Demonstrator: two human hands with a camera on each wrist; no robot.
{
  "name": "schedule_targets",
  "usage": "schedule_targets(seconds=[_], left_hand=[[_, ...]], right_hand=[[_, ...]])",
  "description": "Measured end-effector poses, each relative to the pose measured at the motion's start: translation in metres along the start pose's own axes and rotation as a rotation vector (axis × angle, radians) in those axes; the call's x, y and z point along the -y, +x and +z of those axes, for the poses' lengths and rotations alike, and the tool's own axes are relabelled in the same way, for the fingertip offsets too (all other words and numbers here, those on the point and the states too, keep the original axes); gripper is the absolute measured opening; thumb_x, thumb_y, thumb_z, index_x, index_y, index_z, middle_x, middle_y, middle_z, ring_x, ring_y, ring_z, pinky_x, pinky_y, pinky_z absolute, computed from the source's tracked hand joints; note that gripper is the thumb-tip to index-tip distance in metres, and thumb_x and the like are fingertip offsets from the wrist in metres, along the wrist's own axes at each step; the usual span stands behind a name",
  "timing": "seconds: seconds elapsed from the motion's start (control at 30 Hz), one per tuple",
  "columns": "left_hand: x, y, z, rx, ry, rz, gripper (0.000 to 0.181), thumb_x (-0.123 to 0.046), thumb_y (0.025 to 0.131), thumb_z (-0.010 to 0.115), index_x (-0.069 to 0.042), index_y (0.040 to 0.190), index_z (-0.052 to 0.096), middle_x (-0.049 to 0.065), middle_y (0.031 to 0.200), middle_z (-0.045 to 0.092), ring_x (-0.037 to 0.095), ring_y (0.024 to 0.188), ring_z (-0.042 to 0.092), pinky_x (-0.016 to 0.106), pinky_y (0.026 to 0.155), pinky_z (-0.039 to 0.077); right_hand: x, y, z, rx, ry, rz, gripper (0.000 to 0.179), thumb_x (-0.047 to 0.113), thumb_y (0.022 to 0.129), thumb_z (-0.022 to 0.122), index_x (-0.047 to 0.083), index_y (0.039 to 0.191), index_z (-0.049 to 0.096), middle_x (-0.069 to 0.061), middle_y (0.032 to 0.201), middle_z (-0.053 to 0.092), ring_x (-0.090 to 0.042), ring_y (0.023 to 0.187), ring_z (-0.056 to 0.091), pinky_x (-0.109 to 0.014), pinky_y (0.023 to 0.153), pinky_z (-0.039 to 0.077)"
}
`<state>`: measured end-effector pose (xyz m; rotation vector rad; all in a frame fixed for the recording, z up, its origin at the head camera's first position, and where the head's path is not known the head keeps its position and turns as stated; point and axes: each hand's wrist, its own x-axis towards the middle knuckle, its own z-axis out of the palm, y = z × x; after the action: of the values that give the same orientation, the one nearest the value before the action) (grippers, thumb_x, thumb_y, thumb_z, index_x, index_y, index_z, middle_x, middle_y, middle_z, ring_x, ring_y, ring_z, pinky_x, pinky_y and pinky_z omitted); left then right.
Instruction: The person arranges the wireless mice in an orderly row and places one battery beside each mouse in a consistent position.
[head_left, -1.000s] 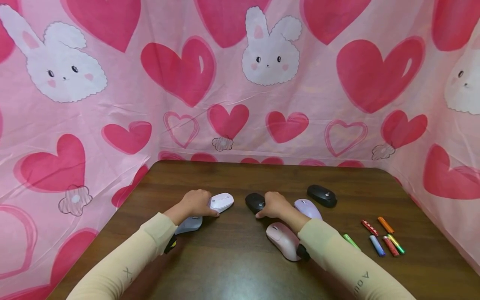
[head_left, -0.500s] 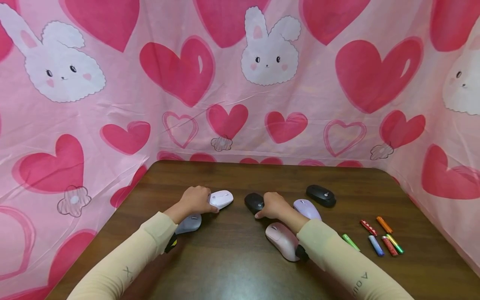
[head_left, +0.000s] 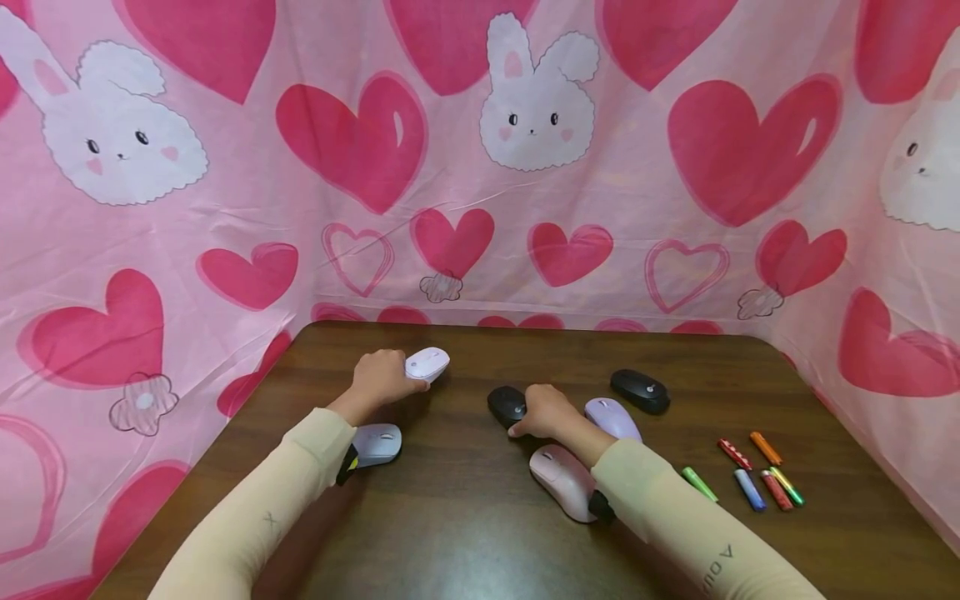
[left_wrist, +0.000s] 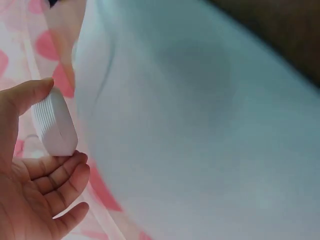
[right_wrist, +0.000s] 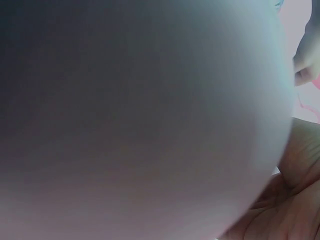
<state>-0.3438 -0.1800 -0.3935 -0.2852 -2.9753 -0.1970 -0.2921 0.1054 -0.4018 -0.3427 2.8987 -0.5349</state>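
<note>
My left hand (head_left: 380,379) pinches a white computer mouse (head_left: 428,365) toward the back left of the table. In the left wrist view the thumb (left_wrist: 35,92) and fingertips grip the white mouse (left_wrist: 56,122) by its two sides. Below that hand, beside the wrist, lies a pale blue mouse (head_left: 378,443); its blurred body (left_wrist: 165,115) fills most of the left wrist view. My right hand (head_left: 549,412) grips a black mouse (head_left: 506,406) at mid-table, thumb at the near side. A pink mouse (head_left: 562,482) sits under the right wrist, blurring most of the right wrist view.
Right of my right hand lie a lilac mouse (head_left: 612,418) and a second black mouse (head_left: 640,392). Several small colourful cylinders, such as an orange one (head_left: 766,447) and a green one (head_left: 700,484), are scattered at right. A pink curtain (head_left: 450,183) hangs behind the brown table (head_left: 450,533).
My left hand has moved the white mouse farther back and slightly left, uncovering more of the pale blue mouse. The right hand and its black mouse stay in place.
</note>
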Motion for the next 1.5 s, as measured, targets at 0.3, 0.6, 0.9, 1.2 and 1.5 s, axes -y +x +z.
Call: schedule_targets(seconds=[0.3, 0.6, 0.9, 1.2, 1.5], left_hand=[[0.005, 0.024, -0.004, 0.002, -0.063, -0.109, 0.057, -0.052, 0.072, 0.076, 0.000, 0.092, 0.066, 0.014, 0.084, 0.065, 0.028, 0.071, 0.059, 0.043, 0.060, 0.048], [0.006, 0.040, -0.004, 0.001, -0.095, -0.208, 0.061, -0.052, 0.074, 0.074, 0.004, 0.098, 0.066, 0.020, 0.094, 0.066, 0.033, 0.079, 0.062, 0.046, 0.065, 0.050], [0.004, 0.048, 0.002, 0.008, -0.104, -0.291, 0.062, -0.052, 0.074, 0.073, 0.004, 0.100, 0.066, 0.022, 0.097, 0.066, 0.033, 0.081, 0.062, 0.045, 0.066, 0.050], [-0.001, 0.054, 0.009, 0.019, -0.104, -0.334, 0.062, -0.049, 0.076, 0.072, 0.005, 0.105, 0.065, 0.023, 0.101, 0.066, 0.035, 0.086, 0.062, 0.047, 0.071, 0.049], [-0.004, 0.056, 0.014, 0.042, -0.103, -0.354, 0.063, -0.048, 0.076, 0.073, 0.006, 0.107, 0.064, 0.024, 0.103, 0.065, 0.036, 0.089, 0.062, 0.048, 0.073, 0.049]], right_hand=[[-0.001, -0.002, 0.001, -0.020, 0.000, -0.019, 0.046, 0.032, 0.069, 0.088, 0.000, 0.087, 0.060, -0.008, 0.080, 0.058, -0.023, 0.076, 0.056, -0.040, 0.072, 0.048], [-0.001, 0.000, 0.004, -0.031, -0.001, -0.027, 0.046, 0.032, 0.069, 0.089, 0.001, 0.086, 0.060, -0.007, 0.079, 0.058, -0.022, 0.075, 0.056, -0.039, 0.071, 0.048], [0.000, -0.002, 0.004, -0.034, 0.004, -0.024, 0.045, 0.031, 0.069, 0.089, 0.001, 0.085, 0.059, -0.007, 0.079, 0.057, -0.023, 0.077, 0.055, -0.039, 0.073, 0.047], [-0.001, -0.001, 0.004, -0.049, -0.002, -0.021, 0.046, 0.032, 0.068, 0.089, 0.001, 0.086, 0.060, -0.007, 0.080, 0.058, -0.023, 0.078, 0.057, -0.040, 0.074, 0.048], [-0.001, -0.001, 0.005, -0.048, -0.001, -0.013, 0.045, 0.032, 0.068, 0.089, 0.001, 0.084, 0.060, -0.007, 0.079, 0.057, -0.022, 0.075, 0.055, -0.039, 0.072, 0.048]])
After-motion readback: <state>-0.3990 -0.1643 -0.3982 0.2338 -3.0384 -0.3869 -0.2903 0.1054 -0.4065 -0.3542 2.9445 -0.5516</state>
